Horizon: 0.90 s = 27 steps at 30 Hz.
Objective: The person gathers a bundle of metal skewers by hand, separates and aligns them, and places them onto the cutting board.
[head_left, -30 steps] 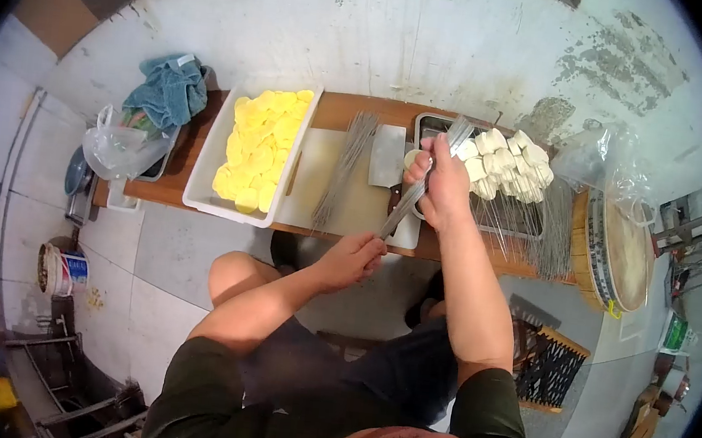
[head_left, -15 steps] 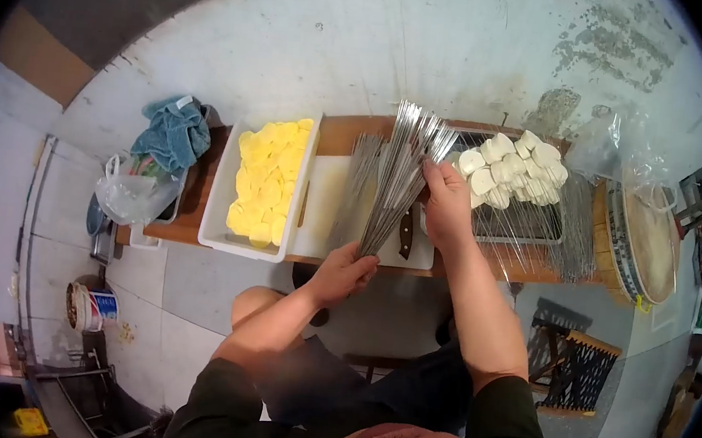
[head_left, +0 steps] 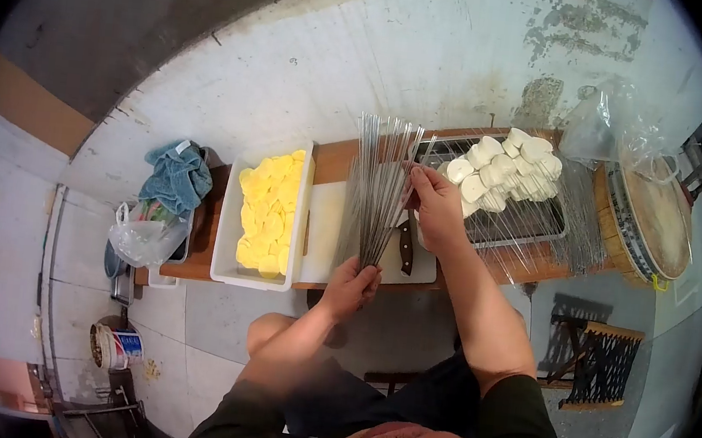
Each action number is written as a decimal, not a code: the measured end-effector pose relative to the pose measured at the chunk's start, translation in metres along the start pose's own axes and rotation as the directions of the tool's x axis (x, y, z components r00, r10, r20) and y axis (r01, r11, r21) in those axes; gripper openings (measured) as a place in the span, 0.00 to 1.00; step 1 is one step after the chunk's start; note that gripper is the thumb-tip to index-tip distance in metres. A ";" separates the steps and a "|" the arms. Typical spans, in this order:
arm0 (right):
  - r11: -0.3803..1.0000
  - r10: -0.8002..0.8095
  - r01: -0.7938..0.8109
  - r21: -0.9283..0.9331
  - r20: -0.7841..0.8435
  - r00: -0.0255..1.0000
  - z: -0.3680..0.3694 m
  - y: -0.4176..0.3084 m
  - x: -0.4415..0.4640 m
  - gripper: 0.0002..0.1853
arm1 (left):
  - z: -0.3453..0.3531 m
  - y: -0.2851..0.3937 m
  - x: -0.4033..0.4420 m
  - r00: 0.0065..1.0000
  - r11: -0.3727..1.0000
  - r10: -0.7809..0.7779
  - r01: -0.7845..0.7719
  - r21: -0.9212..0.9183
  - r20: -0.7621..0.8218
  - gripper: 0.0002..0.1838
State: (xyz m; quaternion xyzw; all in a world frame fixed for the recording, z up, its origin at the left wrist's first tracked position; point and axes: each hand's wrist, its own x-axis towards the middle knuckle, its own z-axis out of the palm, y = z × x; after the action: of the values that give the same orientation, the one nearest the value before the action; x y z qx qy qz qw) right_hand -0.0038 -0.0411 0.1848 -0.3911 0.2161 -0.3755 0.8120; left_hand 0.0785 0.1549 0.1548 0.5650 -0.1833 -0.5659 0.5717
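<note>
Two-handed hold: your left hand point(head_left: 351, 288) has its fingers closed round the base of the metal skewers point(head_left: 375, 217), over the table point(head_left: 333, 160); slack there could spill the fanned tops; your right hand point(head_left: 438, 206) nearly pinches their right side, grip unclear; a wide swing might knock the white slices point(head_left: 498, 169) beyond
</note>
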 end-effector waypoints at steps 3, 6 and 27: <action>0.999 0.018 -0.017 0.027 -0.049 0.999 -0.001 0.000 0.000 0.13 | -0.001 -0.003 0.004 1.000 1.000 0.003 -0.003 -0.010 -0.010 0.07; 0.999 0.003 -0.005 -0.034 -0.060 0.998 -0.002 -0.001 0.001 0.14 | -0.001 -0.006 0.005 1.000 1.000 0.013 -0.013 0.012 -0.027 0.07; 0.985 -0.164 0.155 -0.081 -0.133 0.977 0.007 -0.003 -0.008 0.12 | 0.002 -0.007 0.003 0.994 0.994 0.104 -0.104 -0.023 -0.023 0.07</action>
State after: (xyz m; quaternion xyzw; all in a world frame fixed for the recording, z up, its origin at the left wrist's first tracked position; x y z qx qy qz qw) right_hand -0.0055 -0.0328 0.1917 -0.4081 0.2532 -0.4580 0.7480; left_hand 0.0748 0.1532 0.1478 0.5539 -0.1996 -0.5314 0.6091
